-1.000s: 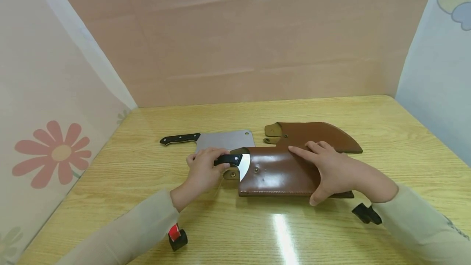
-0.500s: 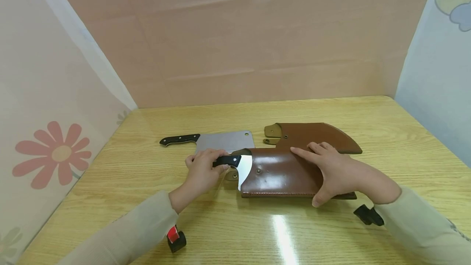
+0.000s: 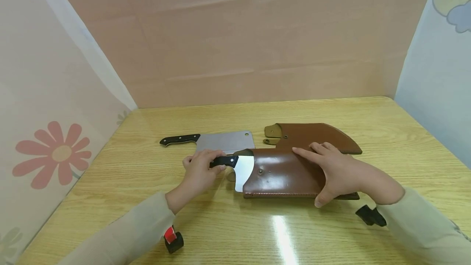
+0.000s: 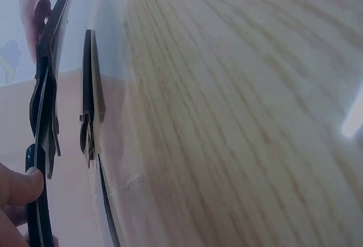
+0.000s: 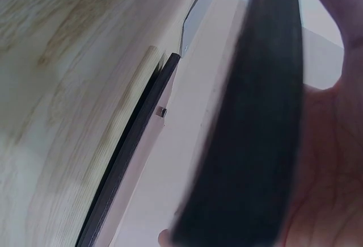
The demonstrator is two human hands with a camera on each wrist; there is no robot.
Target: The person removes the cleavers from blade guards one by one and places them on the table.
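I saw the left hand (image 3: 200, 170) curled round the black handle (image 3: 223, 160) of a knife, thumb and fingers wrapped tight on it. The knife's blade (image 3: 243, 169) showed as a bright curved patch just left of the near sheath's (image 3: 283, 173) open mouth, the rest of it hidden inside the brown leather. That near sheath lay flat on the wooden table (image 3: 235, 232), and I took it as my marker. The right hand (image 3: 336, 171) lay on the sheath's right half, fingers straight and spread across the top, thumb hooked down at the near edge, pressing rather than gripping. In the right wrist view the sheath (image 5: 249, 122) ran as a dark band against the palm. Just behind the sheath lay a second brown sheath (image 3: 316, 136), empty as far as I could tell. Behind and left of the near sheath, a cleaver (image 3: 209, 139) rested flat, its black handle pointing away from the sheath.
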